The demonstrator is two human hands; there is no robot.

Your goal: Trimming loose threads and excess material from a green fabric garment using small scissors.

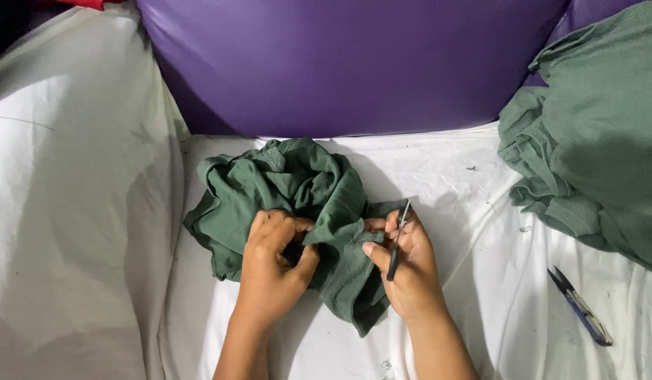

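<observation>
White sheet [72, 211] covers the surface at far left. Bunched green cloth [291, 190] lies centre, just below the purple cushion [340, 63]. Left hand [273, 257] has fingers curled shut, pinching a fold of the cloth's near edge. Right hand [403, 264] sits just right of it, touching the same fold, closed round a small dark snipper [398, 243]; its long axis runs near upright w/ slight tilt, metal tip pointing away from the person, up-right, just past the fingertips. Further right: green fabric pile [593, 134], blue snips [581, 307] lying apart.
</observation>
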